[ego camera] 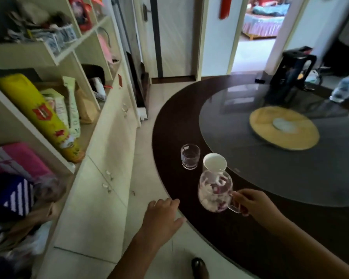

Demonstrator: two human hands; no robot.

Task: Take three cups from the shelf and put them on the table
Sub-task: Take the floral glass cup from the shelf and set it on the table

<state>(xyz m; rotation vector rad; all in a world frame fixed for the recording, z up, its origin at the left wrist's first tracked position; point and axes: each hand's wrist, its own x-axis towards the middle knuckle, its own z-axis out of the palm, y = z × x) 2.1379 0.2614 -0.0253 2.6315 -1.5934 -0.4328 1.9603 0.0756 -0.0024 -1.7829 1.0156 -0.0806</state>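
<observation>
A clear glass tumbler and a white paper cup stand side by side on the dark round table, near its left edge. My right hand grips the handle of a glass mug with a pink and white pattern. The mug sits tilted just in front of the white cup, low over the table; whether it touches the top I cannot tell. At the table's rim, my left hand hovers with fingers apart and nothing in it. The shelf rises on the left.
The shelf holds a yellow bottle, boxes and bags, above a cream cabinet. A grey glass turntable with a yellow disc covers the table's middle. A black stool stands beyond. Tiled floor runs between cabinet and table.
</observation>
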